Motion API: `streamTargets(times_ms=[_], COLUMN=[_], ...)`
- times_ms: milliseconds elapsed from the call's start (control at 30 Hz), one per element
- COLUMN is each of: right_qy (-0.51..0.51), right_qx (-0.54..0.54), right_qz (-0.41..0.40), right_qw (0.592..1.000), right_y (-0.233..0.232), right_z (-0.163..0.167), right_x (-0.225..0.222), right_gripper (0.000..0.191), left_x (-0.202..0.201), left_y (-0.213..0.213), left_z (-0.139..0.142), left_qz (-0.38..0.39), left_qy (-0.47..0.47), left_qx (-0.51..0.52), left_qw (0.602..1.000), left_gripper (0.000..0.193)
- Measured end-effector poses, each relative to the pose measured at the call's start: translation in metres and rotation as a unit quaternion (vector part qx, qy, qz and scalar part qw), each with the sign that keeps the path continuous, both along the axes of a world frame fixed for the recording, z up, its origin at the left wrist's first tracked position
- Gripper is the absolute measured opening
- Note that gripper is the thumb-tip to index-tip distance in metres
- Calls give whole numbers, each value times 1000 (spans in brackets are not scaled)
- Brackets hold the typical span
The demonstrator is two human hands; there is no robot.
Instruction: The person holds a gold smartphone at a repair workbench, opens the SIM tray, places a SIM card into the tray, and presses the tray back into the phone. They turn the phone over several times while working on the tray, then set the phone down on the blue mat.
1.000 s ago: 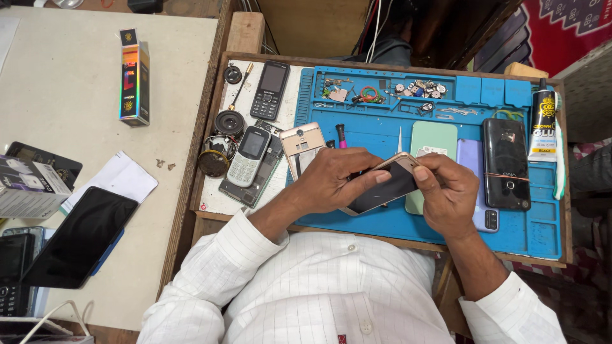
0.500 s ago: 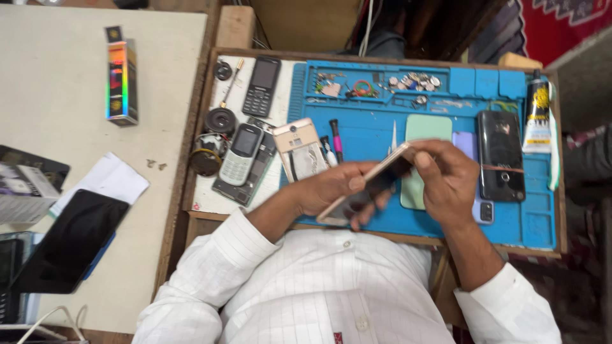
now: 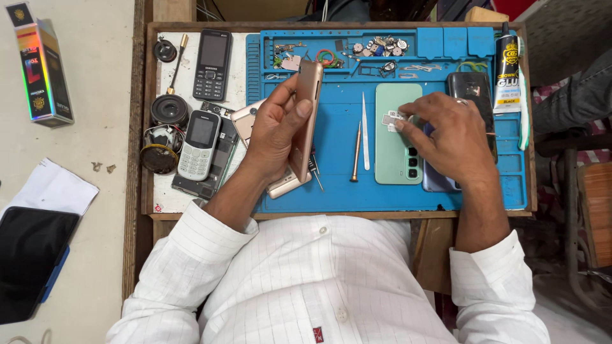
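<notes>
My left hand (image 3: 277, 130) grips a rose-gold smartphone (image 3: 306, 108), held on edge above the blue repair mat (image 3: 338, 172). My right hand (image 3: 449, 137) rests over a green phone back (image 3: 395, 153), its fingertips pinching a small white card tray (image 3: 390, 119) lying on it. A purple phone (image 3: 433, 183) and a black phone (image 3: 470, 89) lie partly under that hand. Tweezers (image 3: 364, 130) and a small screwdriver (image 3: 356, 156) lie on the mat between my hands.
Two keypad phones (image 3: 212, 64) (image 3: 199, 143), round speaker parts (image 3: 169, 109) and a phone back cover (image 3: 242, 121) sit left of the mat. Small parts fill the mat's top tray (image 3: 357, 52). A glue tube (image 3: 508, 67) lies right. A colourful box (image 3: 39, 64) and dark tablet (image 3: 29, 255) lie far left.
My left hand has lifted the rose-gold phone up and left, turning it on edge. My right hand let go of it and moved right onto the green phone back.
</notes>
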State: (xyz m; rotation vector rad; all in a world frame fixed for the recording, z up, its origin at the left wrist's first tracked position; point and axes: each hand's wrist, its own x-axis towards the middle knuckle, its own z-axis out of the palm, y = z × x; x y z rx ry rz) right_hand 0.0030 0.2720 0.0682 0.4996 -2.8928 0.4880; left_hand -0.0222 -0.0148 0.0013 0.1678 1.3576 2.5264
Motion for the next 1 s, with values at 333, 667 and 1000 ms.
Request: streamTargets(times_ms=[333,667,1000], right_qy=[15,-17,-49], right_qx=[27,3,-105], right_qz=[9,-12,38], right_qw=[999,1000,992], right_y=[-8,-7,1], right_z=[-17,-19,-2], right_x=[-3,-6,-7], right_gripper=[23,24,28], left_x=[-1,-2,-3], left_y=[2,3,4], left_z=[-2,-4,-6], left_qz=[19,24,22], left_qy=[-5,10,-3], left_qx=[-15,-43,-22], left_qw=[1000,999,1000], left_gripper=[80,80,78])
